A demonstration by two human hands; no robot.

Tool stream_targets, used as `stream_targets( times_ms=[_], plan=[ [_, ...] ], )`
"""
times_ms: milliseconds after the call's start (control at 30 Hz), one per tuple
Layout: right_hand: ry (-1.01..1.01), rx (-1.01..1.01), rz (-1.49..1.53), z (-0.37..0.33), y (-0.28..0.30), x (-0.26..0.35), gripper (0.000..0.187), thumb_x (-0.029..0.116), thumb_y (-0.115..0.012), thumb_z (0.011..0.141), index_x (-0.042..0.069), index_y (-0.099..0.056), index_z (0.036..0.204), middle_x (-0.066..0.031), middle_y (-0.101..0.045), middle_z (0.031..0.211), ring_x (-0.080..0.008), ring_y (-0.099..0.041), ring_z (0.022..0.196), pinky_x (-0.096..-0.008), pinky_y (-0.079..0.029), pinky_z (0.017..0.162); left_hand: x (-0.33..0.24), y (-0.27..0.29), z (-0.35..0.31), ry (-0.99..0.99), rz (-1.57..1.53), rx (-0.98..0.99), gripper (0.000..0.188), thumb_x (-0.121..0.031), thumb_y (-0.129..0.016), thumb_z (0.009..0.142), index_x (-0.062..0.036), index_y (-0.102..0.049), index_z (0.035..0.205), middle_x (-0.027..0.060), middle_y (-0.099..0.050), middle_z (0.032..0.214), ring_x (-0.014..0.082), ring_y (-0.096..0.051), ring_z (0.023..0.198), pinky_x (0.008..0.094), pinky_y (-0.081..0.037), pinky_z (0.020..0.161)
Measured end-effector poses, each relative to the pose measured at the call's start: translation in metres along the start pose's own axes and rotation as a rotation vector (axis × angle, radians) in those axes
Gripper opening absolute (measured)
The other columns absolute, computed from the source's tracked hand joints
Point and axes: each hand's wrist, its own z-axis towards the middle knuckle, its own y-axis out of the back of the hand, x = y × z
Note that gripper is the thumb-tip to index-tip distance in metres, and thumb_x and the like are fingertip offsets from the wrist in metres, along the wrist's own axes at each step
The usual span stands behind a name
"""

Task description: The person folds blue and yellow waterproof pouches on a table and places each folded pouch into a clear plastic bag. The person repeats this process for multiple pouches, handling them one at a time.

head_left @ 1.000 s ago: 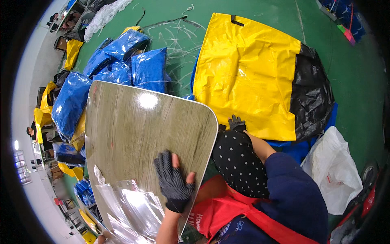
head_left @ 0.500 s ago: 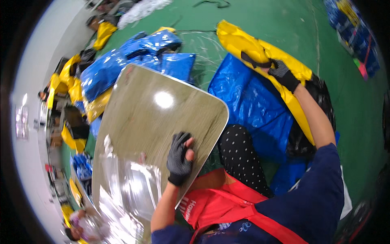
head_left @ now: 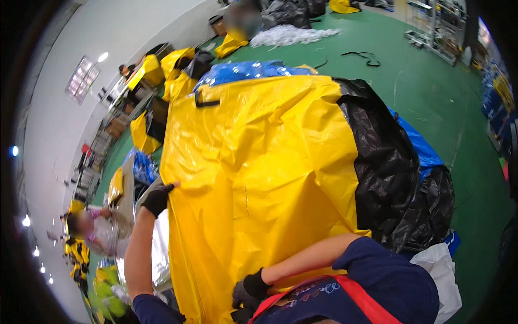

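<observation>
Spread behind everything is the glossy green floor [head_left: 426,116], and filling the middle is the big yellow plastic cover [head_left: 259,162], held up in front of the wearer and spanning from the torso out toward the blue plastic-wrapped packs [head_left: 248,70]. Its yellow face looks up at us, creased all over, and the longer visible run of that face goes from the wearer to the far edge, the near end partly hidden by the right arm. On the right side comes its crumpled black plastic section [head_left: 375,167], pointing off to the right, with a blue plastic sheet [head_left: 413,140] peeking out beyond it. Lower right, there's a crinkled white plastic bag [head_left: 440,278]. Now the hands! The left hand [head_left: 156,200], in a dark glove, has its grip narrow, pinching the cover's left edge; the right hand [head_left: 249,291], gloved too, sits low against the torso, fingers curled at the cover's near part, though I can't tell what that grip encloses. Good handling here, I'd judge, means drawing that edge taut and smoothing creases without twisting the black side. Smallest of all, a black strap loop [head_left: 205,101] marks the far left corner.
</observation>
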Motion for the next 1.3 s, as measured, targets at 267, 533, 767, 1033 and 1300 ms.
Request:
stream_targets(
  times_ms=[267, 533, 767, 1033, 1300],
  plan=[
    [-0.220, -0.524, -0.654, -0.049, 0.031, -0.040, 0.051, 0.048, -0.053, 0.082, 0.013, -0.054, 0.119, -0.0157, -0.048, 0.129, -0.0335, -0.047, 0.116, -0.0469, -0.038, 0.096, 0.102, 0.024, -0.077, -0.200, 0.061, -0.554, 0.052, -0.030, -0.056, 0.088, 0.0059, -0.049, 0.125, 0.0249, -0.054, 0.123, 0.0367, -0.051, 0.114, 0.0379, -0.039, 0.098],
    [-1.547, -0.680, -1.310, -0.432, 0.154, -0.032, 0.055, 0.052, -0.057, 0.080, 0.011, -0.059, 0.117, -0.0146, -0.049, 0.133, -0.0289, -0.035, 0.131, -0.0421, -0.027, 0.108, 0.294, 0.036, -0.097, -0.103, 0.190, -0.932, 0.038, -0.024, -0.051, 0.089, 0.0007, -0.053, 0.118, 0.0214, -0.060, 0.113, 0.0362, -0.056, 0.104, 0.0377, -0.044, 0.088],
    [-1.230, -1.247, -1.622, -0.406, 0.258, -0.025, 0.058, 0.038, -0.069, 0.076, 0.003, -0.052, 0.118, -0.0163, -0.054, 0.114, -0.0358, -0.051, 0.106, -0.0436, -0.041, 0.091, 0.137, -0.068, -0.052, -0.411, 0.570, -0.567, 0.062, -0.029, -0.054, 0.084, -0.0024, -0.035, 0.136, 0.0202, -0.035, 0.139, 0.0369, -0.029, 0.129, 0.0448, -0.020, 0.108],
    [-0.500, -0.996, -1.456, -0.276, 0.414, -0.131, 0.030, 0.025, -0.058, 0.085, 0.004, -0.058, 0.108, -0.0158, -0.059, 0.109, -0.0323, -0.057, 0.100, -0.0398, -0.045, 0.088, -0.114, -0.248, -0.083, -0.872, 0.539, 0.088, 0.069, -0.058, -0.053, 0.082, -0.0148, -0.045, 0.135, 0.0188, -0.031, 0.145, 0.0408, -0.022, 0.136, 0.0556, -0.006, 0.111],
    [-1.387, -0.516, -0.702, -0.241, 0.510, -0.242, 0.080, 0.061, -0.068, 0.069, 0.010, -0.052, 0.129, -0.0141, -0.048, 0.135, -0.0294, -0.046, 0.122, -0.0389, -0.034, 0.103, -0.113, -0.256, -0.075, -0.902, 0.375, 0.162, 0.065, -0.059, -0.054, 0.081, -0.0163, -0.051, 0.131, 0.0182, -0.036, 0.142, 0.0417, -0.025, 0.134, 0.0544, -0.012, 0.111]
  ],
)
